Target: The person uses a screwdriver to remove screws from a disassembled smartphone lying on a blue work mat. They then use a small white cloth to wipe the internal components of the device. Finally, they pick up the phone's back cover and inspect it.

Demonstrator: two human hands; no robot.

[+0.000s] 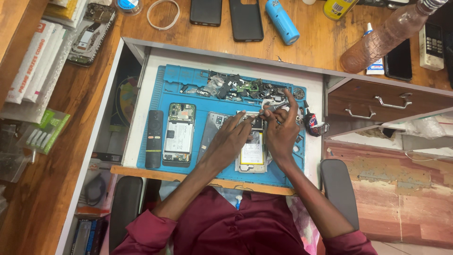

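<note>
1. Both hands worked over an opened phone [252, 150] on a blue mat [155, 101]. The right hand [281, 134] was closed around a thin screwdriver [276, 107], its tip pointing left and down toward the phone's top end.
2. The left hand [226, 140] rested flat on the phone's upper left part, fingers spread and stretched, pinning it down without closing around anything.
3. The opened phone lay face down with its back off, showing a pale rectangular battery; its top end sat right under the fingertips of both hands, and the hands hid much of it.
4. A second opened phone [179, 133] lay well to the left on the mat, its silvery battery and green circuit board exposed. A grey back cover [211, 132] lay between the two phones, partly under the left wrist.
5. A slim black remote [154, 139] lay at the mat's left edge.
6. A heap of small dark parts [236, 87] filled the mat's upper trays; the single pieces were too small to make out.
7. The mat sat on a white pull-out shelf [141, 123] under a wooden desk [311, 47].
8. On the desk stood two black phone cases [245, 19], a blue cylinder [281, 21] and a clear plastic bottle [387, 35], all cut off at the top edge.
</note>
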